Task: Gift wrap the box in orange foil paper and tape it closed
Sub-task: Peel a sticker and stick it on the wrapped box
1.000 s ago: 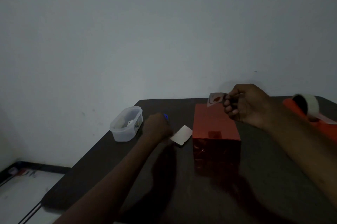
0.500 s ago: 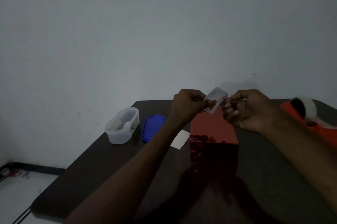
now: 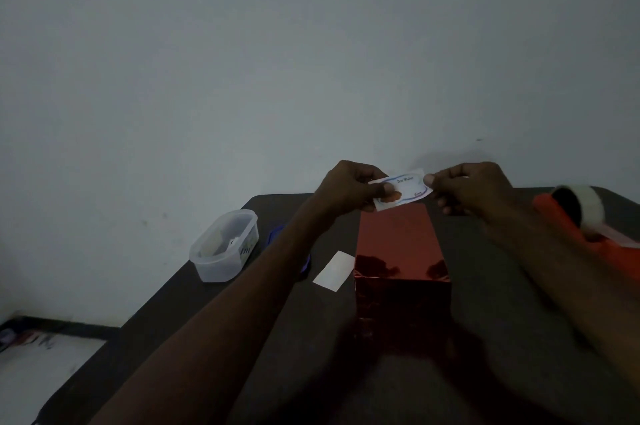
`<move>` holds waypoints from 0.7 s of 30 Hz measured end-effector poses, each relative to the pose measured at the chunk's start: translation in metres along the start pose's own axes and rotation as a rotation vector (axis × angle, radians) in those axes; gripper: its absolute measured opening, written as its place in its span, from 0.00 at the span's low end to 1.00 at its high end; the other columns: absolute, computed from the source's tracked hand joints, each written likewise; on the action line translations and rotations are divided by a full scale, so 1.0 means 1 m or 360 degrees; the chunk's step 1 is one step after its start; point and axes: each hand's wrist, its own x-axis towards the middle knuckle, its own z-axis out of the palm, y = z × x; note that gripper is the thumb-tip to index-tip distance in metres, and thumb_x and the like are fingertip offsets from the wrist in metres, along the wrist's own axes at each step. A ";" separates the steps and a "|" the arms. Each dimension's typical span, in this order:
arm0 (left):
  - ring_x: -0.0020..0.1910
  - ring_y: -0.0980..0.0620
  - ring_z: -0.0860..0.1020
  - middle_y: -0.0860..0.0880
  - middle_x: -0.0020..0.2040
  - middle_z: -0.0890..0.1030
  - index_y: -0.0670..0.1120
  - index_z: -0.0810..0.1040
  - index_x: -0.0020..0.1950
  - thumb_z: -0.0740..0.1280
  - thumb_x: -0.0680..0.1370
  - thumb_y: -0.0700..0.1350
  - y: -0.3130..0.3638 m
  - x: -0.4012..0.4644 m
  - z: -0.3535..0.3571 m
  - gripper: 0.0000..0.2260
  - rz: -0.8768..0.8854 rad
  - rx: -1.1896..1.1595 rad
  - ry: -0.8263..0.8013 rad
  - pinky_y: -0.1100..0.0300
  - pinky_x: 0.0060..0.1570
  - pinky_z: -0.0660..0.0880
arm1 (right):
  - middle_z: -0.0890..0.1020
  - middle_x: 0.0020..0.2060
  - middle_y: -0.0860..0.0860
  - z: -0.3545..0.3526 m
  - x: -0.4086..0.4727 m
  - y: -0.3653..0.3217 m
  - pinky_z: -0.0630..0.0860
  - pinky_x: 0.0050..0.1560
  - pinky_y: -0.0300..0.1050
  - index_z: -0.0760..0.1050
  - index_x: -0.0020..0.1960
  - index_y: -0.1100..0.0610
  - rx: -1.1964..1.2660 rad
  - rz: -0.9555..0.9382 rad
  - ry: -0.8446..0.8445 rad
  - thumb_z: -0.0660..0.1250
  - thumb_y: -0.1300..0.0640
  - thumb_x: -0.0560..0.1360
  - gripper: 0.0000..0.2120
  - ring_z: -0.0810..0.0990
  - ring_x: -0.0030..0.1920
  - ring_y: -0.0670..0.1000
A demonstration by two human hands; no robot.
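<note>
Above the box [image 3: 398,244], both hands now stretch the sticker [image 3: 403,189] flat.

A dark table [image 3: 214,338] stands against a pale, bare wall [image 3: 277,61]. Toward the table's left edge sits a clear plastic tub [image 3: 224,246] with its lid off and some small items inside, too dim to identify. Just right of the tub lies a blue lid [image 3: 275,236], mostly hidden. Farther right of the tub, a small white paper strip [image 3: 334,271] lies flat on the table.
</note>
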 end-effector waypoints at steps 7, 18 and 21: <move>0.33 0.55 0.78 0.42 0.39 0.83 0.43 0.84 0.53 0.77 0.72 0.43 -0.007 0.017 -0.001 0.11 -0.0187 0.0002 0.0015 0.66 0.33 0.76 | 0.80 0.33 0.58 0.007 0.022 0.001 0.72 0.31 0.42 0.79 0.43 0.66 -0.0011 0.0325 -0.0162 0.73 0.63 0.73 0.06 0.75 0.30 0.50; 0.26 0.54 0.79 0.43 0.36 0.82 0.38 0.82 0.43 0.82 0.62 0.36 -0.034 0.044 0.009 0.14 -0.0657 -0.0181 0.0411 0.62 0.30 0.79 | 0.78 0.29 0.54 0.024 0.063 0.030 0.65 0.25 0.39 0.79 0.43 0.66 -0.0516 0.0361 -0.0236 0.72 0.59 0.73 0.09 0.70 0.26 0.48; 0.29 0.49 0.78 0.42 0.36 0.82 0.42 0.80 0.36 0.82 0.62 0.36 -0.041 0.047 0.012 0.12 -0.0678 -0.0034 0.0431 0.51 0.43 0.83 | 0.77 0.27 0.54 0.027 0.069 0.034 0.64 0.25 0.39 0.80 0.39 0.66 -0.0655 0.0372 -0.0300 0.74 0.58 0.71 0.10 0.70 0.25 0.48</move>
